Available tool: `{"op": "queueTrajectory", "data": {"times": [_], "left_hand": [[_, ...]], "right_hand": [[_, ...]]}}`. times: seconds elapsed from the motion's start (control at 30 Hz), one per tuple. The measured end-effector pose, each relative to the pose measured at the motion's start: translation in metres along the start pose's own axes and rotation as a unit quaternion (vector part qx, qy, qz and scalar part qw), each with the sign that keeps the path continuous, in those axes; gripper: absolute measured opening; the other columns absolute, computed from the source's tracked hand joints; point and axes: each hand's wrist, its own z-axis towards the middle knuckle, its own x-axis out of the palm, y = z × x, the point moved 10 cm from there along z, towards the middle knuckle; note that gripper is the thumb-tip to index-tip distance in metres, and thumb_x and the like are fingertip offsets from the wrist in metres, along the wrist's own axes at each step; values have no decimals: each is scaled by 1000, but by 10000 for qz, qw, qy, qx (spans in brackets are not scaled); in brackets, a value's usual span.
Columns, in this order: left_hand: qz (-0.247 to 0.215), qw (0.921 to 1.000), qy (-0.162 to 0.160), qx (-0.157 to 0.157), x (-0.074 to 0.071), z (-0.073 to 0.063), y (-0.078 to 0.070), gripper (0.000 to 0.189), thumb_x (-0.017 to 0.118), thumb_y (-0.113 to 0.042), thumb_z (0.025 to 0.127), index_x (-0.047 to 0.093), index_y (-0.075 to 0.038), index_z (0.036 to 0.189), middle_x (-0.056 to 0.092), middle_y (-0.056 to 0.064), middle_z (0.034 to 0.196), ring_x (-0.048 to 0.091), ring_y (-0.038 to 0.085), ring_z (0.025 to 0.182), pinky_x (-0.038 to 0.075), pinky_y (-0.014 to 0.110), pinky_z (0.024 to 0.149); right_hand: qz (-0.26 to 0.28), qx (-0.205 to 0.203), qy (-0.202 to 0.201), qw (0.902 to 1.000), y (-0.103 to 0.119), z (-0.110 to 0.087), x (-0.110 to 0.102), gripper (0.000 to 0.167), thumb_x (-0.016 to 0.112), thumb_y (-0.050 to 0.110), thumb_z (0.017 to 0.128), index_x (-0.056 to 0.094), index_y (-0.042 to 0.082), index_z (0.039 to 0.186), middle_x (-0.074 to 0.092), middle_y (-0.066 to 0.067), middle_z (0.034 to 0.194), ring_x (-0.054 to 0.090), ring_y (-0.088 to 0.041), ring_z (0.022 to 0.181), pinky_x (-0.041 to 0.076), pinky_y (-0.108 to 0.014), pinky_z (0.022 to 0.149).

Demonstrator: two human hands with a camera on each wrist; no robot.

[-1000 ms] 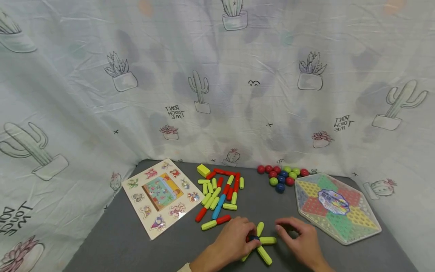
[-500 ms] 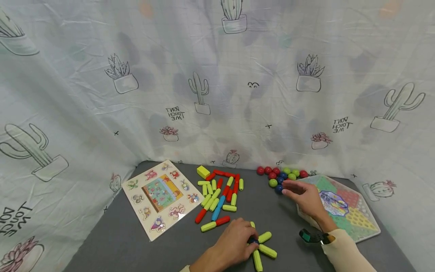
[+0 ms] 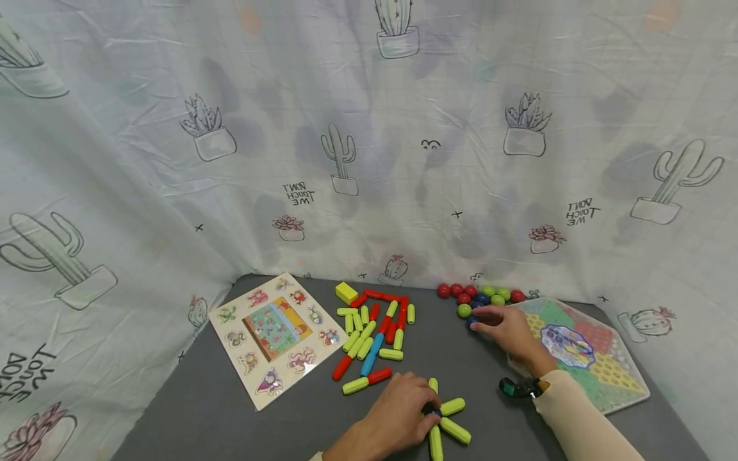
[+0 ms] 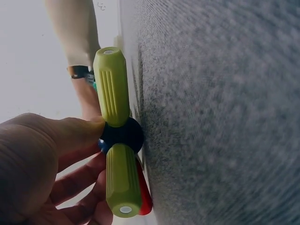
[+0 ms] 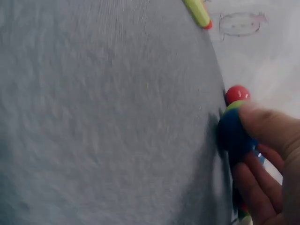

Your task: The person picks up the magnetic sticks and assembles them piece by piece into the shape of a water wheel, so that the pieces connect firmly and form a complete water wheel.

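My left hand (image 3: 398, 410) pinches a dark blue ball (image 4: 123, 134) low over the table, with several yellow-green rods (image 3: 456, 430) sticking out from it like spokes. In the left wrist view the thumb presses the ball's side, and a red rod (image 4: 144, 190) shows behind a yellow-green one. At the back right, my right hand (image 3: 510, 333) has thumb and fingers around another blue ball (image 5: 233, 131) at the front of a ball cluster. A green ball (image 3: 464, 310) and a red ball (image 5: 237, 95) lie close by it.
Loose and joined rods, red, yellow-green and blue (image 3: 373, 354), lie mid-table beside a yellow block (image 3: 346, 293). A wooden picture puzzle board (image 3: 279, 384) is at left. A hexagonal Chinese checkers board (image 3: 611, 378) lies under the right forearm. A printed curtain (image 3: 369, 237) hangs behind.
My right hand has moved from beside the spoked piece up to the ball cluster and taken hold of a blue ball. In my left hand, the spoked piece has turned slightly.
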Motion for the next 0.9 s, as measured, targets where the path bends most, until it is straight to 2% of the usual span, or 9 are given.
{"op": "queueTrajectory", "data": {"times": [0.13,0.27,0.4,0.5,0.6,0.77,0.9], "left_hand": [[2,10000,49,9,1,1,0,9,85,-28,98,81,-25,106,69,-16,95,54,-2,86,45,20,78],[19,9999,153,-24,2,1,1,9,83,-24,99,80,-22,108,68,-13,98,56,-1,89,52,21,84],[41,9994,276,-219,1,1,7,13,81,-21,100,79,-21,113,67,-10,106,58,2,94,54,21,88],[-2,9987,344,-373,0,1,10,15,80,-19,100,80,-22,116,66,-8,109,56,4,94,54,22,88],[-69,9980,405,-479,1,1,12,16,80,-19,100,80,-23,115,65,-8,109,54,4,92,54,23,87],[17,9982,386,-467,0,2,11,15,80,-18,99,80,-22,114,65,-8,106,55,5,92,54,23,86],[95,9988,269,-406,-2,1,10,11,79,-19,99,80,-21,111,64,-8,104,55,5,90,54,23,85]], "right_hand": [[-336,-170,-65,9993,11,-10,2,29,85,21,98,82,11,125,81,-10,118,78,-18,99,61,-28,78],[-403,-408,-234,9981,25,-36,3,27,86,21,97,83,14,122,83,-4,114,78,-9,95,61,-26,77],[207,-580,-115,9980,38,-71,14,25,85,18,97,82,11,121,83,-4,113,78,-3,96,63,-24,78],[876,-521,229,9945,43,-96,27,26,84,15,98,81,9,122,82,-8,115,78,-4,100,64,-24,81],[1293,-473,522,9891,47,-116,37,26,83,14,98,80,8,123,81,-11,117,78,-5,103,64,-24,84],[1464,-690,543,9853,57,-135,44,25,83,11,97,79,8,122,80,-12,118,78,-6,105,65,-25,86],[1673,-699,555,9819,59,-140,49,25,83,8,97,78,7,121,79,-12,118,78,-9,104,65,-28,87]]}}
